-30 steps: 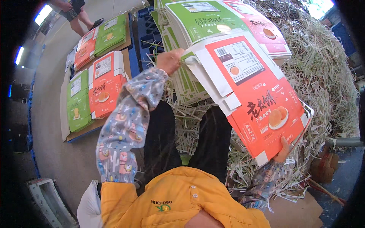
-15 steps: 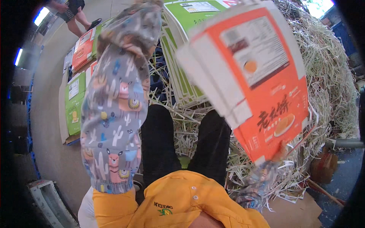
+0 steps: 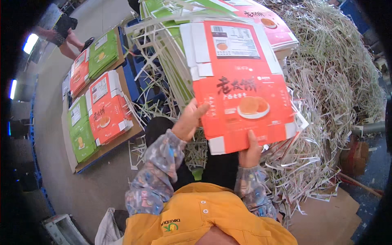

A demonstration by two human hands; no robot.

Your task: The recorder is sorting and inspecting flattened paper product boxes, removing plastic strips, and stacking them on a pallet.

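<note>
A flat red carton blank (image 3: pixel 245 108) with white flaps is held up in front of me, printed face up; whether more blanks lie beneath it I cannot tell. My left hand (image 3: pixel 188 122) grips its left edge, thumb on top. At the near edge my right hand (image 3: pixel 250 152) pinches it, thumb on the printed face and fingers underneath. Just beyond, a leaning stack of green carton blanks (image 3: pixel 169 61) is partly covered by it. More red blanks (image 3: pixel 267 24) lie stacked at the far side.
On the left, a low pallet bears red blanks (image 3: pixel 108 112) and green blanks (image 3: pixel 79 130) on cardboard. Shredded paper strips (image 3: pixel 330 77) are heaped at the right. A person's legs (image 3: pixel 73 43) show at the far left. A brown cardboard sheet (image 3: pixel 326 216) lies near right.
My left arm has drawn back from far forward, and that hand now grips the red blank's left edge. The blank has swung left and straightened in my right hand. The view has shifted.
</note>
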